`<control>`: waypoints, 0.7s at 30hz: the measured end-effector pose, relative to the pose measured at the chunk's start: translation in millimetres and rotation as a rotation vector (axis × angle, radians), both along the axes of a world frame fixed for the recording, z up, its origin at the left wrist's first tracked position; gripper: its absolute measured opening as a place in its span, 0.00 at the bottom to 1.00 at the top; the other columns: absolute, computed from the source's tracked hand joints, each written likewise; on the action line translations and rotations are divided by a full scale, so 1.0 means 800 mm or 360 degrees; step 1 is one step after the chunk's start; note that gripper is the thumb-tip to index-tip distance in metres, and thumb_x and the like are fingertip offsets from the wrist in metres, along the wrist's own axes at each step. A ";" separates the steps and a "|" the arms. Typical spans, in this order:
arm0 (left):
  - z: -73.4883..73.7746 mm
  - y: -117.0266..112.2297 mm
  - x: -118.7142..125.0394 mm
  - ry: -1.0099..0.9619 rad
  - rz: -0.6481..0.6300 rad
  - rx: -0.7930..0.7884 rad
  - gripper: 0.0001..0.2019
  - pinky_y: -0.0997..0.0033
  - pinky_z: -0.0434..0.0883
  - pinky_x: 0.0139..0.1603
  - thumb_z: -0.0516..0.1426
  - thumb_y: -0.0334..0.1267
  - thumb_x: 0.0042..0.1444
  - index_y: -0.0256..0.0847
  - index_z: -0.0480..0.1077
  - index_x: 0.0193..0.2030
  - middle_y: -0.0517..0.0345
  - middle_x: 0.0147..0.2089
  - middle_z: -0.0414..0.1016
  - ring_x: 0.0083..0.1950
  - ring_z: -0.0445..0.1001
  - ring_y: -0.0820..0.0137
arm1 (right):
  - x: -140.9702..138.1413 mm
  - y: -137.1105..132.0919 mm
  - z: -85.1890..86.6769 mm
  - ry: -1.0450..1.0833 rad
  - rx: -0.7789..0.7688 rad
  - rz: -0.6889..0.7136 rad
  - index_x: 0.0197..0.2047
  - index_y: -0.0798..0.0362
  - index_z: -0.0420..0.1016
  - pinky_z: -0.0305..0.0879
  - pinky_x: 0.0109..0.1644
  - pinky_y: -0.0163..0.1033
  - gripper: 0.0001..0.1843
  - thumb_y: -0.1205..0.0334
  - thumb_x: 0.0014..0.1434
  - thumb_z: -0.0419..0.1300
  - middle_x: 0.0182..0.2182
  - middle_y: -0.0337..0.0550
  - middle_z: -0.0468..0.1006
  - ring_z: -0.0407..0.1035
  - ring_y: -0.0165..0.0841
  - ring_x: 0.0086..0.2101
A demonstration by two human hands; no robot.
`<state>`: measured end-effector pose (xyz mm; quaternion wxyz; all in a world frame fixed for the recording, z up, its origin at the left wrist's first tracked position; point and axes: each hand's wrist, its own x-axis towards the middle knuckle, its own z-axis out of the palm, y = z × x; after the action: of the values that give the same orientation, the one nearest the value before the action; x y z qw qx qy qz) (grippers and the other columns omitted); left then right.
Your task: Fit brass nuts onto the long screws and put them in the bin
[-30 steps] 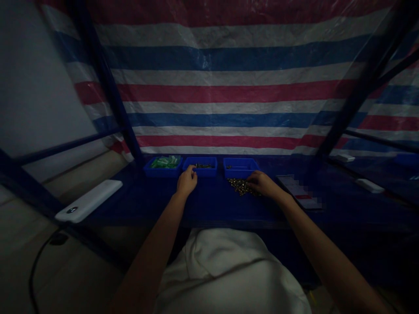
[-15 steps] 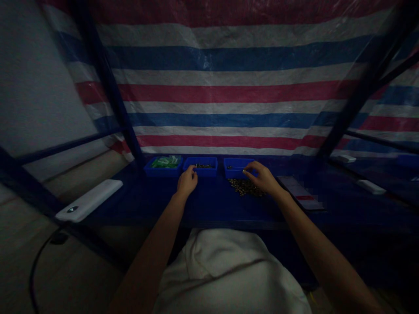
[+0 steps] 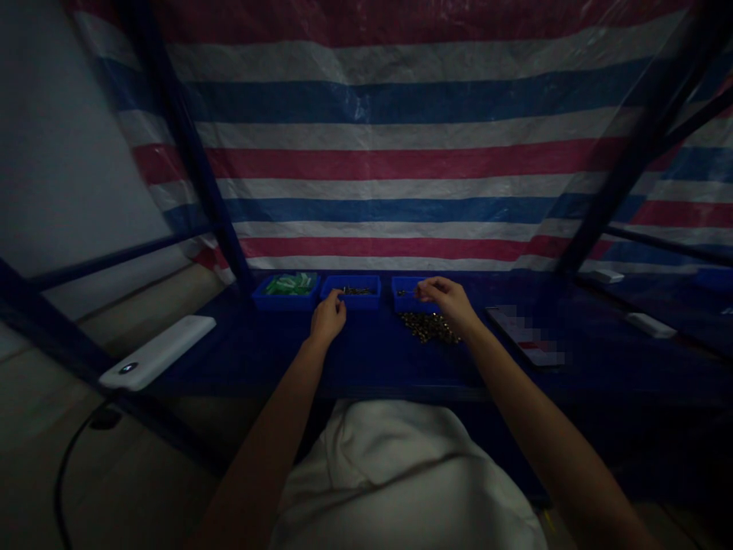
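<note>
Three small blue trays stand in a row at the back of a dark blue bench. The left tray holds green pieces, the middle tray holds small dark metal parts, the right tray a few parts. My left hand rests curled at the front rim of the middle tray, fingertips pinched. My right hand hovers over the right tray with fingers pinched together; what they hold is too small to name. A heap of small brass-coloured parts lies on the bench just under that hand.
A white power bank lies at the bench's left edge, with a cable hanging below. A card or paper lies to the right. Dark blue frame posts rise on both sides before a striped tarpaulin.
My right hand has lifted off the heap of brass parts and moved back and left over the right tray. My left hand has stayed at the middle tray.
</note>
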<state>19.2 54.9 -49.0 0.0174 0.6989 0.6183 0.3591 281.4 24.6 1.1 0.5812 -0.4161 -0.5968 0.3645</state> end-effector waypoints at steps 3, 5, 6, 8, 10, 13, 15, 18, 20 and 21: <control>-0.001 0.001 0.000 -0.0004 -0.0004 0.0014 0.15 0.75 0.64 0.37 0.49 0.34 0.54 0.41 0.64 0.49 0.58 0.32 0.72 0.34 0.72 0.71 | -0.001 -0.002 -0.002 0.0361 -0.0344 0.0277 0.27 0.54 0.72 0.66 0.38 0.39 0.13 0.53 0.44 0.64 0.26 0.42 0.76 0.71 0.32 0.29; -0.001 0.001 -0.001 -0.0003 -0.0006 0.0007 0.15 0.75 0.64 0.37 0.49 0.34 0.54 0.41 0.64 0.49 0.58 0.32 0.72 0.34 0.71 0.71 | -0.001 -0.006 -0.001 0.0395 -0.0371 0.0303 0.27 0.55 0.72 0.67 0.37 0.38 0.13 0.54 0.43 0.65 0.25 0.41 0.76 0.70 0.30 0.27; -0.001 0.001 -0.001 -0.0004 -0.0010 0.0004 0.15 0.75 0.64 0.37 0.49 0.34 0.54 0.41 0.64 0.49 0.58 0.31 0.72 0.34 0.71 0.71 | 0.000 -0.009 0.000 0.0356 -0.0329 0.0251 0.26 0.55 0.72 0.66 0.35 0.37 0.13 0.54 0.43 0.66 0.23 0.40 0.75 0.69 0.29 0.25; 0.000 0.000 -0.001 -0.0006 -0.0015 -0.0004 0.15 0.75 0.64 0.37 0.49 0.34 0.54 0.42 0.64 0.49 0.59 0.31 0.72 0.33 0.71 0.72 | 0.001 -0.016 0.001 0.0192 -0.0156 0.0093 0.26 0.54 0.72 0.66 0.33 0.37 0.14 0.53 0.42 0.66 0.21 0.38 0.74 0.68 0.28 0.24; 0.000 0.000 -0.001 -0.0005 -0.0010 -0.0011 0.15 0.75 0.64 0.37 0.49 0.34 0.54 0.42 0.64 0.49 0.59 0.31 0.72 0.34 0.71 0.72 | 0.003 -0.023 0.002 -0.0033 0.0092 -0.0052 0.27 0.53 0.72 0.65 0.34 0.37 0.13 0.53 0.43 0.65 0.23 0.38 0.74 0.67 0.29 0.25; 0.000 0.001 -0.002 0.0001 0.0003 -0.0016 0.15 0.75 0.64 0.37 0.49 0.34 0.54 0.42 0.64 0.49 0.58 0.32 0.72 0.34 0.71 0.71 | 0.006 -0.032 0.002 -0.0302 0.0421 -0.0117 0.31 0.52 0.74 0.65 0.41 0.38 0.11 0.53 0.47 0.63 0.29 0.39 0.75 0.69 0.30 0.31; -0.001 0.002 -0.002 0.0003 0.0003 -0.0008 0.15 0.74 0.64 0.37 0.49 0.34 0.54 0.42 0.63 0.49 0.58 0.32 0.72 0.35 0.71 0.71 | 0.007 -0.033 0.001 -0.0341 0.0511 -0.0106 0.32 0.51 0.74 0.64 0.43 0.39 0.11 0.53 0.49 0.62 0.32 0.39 0.75 0.69 0.31 0.34; -0.002 0.003 -0.002 0.0001 -0.0009 0.0005 0.15 0.75 0.63 0.35 0.48 0.34 0.54 0.41 0.63 0.49 0.58 0.32 0.72 0.34 0.71 0.70 | 0.008 -0.027 -0.003 -0.0188 0.0470 -0.0080 0.34 0.50 0.73 0.65 0.42 0.39 0.12 0.52 0.49 0.61 0.32 0.40 0.76 0.70 0.32 0.34; -0.002 0.004 -0.002 0.0003 -0.0010 0.0010 0.15 0.75 0.64 0.35 0.49 0.34 0.54 0.41 0.64 0.49 0.58 0.32 0.72 0.34 0.72 0.70 | 0.009 -0.019 -0.006 -0.0072 0.0410 -0.0093 0.34 0.51 0.73 0.66 0.39 0.39 0.13 0.51 0.49 0.61 0.29 0.39 0.75 0.70 0.31 0.31; -0.002 0.003 -0.001 0.0005 -0.0006 0.0011 0.15 0.75 0.64 0.36 0.49 0.34 0.54 0.41 0.64 0.49 0.58 0.32 0.72 0.34 0.72 0.70 | 0.010 -0.014 -0.007 -0.0036 0.0384 -0.0117 0.33 0.52 0.72 0.66 0.37 0.39 0.14 0.50 0.49 0.61 0.28 0.39 0.75 0.69 0.31 0.29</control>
<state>18.1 57.6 -50.7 0.0147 0.7007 0.6157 0.3602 289.5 13.0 -4.9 0.6333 -0.3690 -0.6272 0.2636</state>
